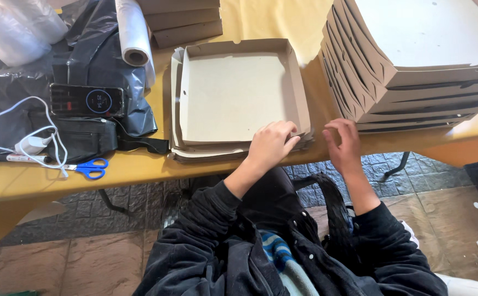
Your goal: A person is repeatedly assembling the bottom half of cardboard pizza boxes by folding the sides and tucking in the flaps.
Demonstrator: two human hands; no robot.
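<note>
Sat at a yellow table (140,167), seen from above, dark sleeves reaching up from the bottom of the frame. Left hand (272,143) curled at the lower right corner of an open shallow cardboard box (233,93), fingertips pressed on its near wall and corner flap; pinched on the card, probably, though the grip itself was hidden behind the knuckles. Right hand (342,143) just beside that corner, at the table's near edge, fingers bent and loosely together, holding nothing that showed, with its fingertips near the lowest boxes of the stack to the right. Hands close together but not touching.

Open box lay at the centre of the frame, on top of a low pile of flat cardboard blanks (206,154). Tall leaning stack of folded boxes (408,71) filled the upper right. More flat cardboard (181,22) at the top centre.

At the left, a black plastic bag (99,55) with a phone (87,101), screen lit, lying on it. Roll of clear plastic film (133,33) tilted beside it, two more rolls (14,27) in the upper left corner. White cable and charger (30,143) looped over a black pouch (85,140). Blue-handled scissors (88,168) near the table's front edge, lower left.
</note>
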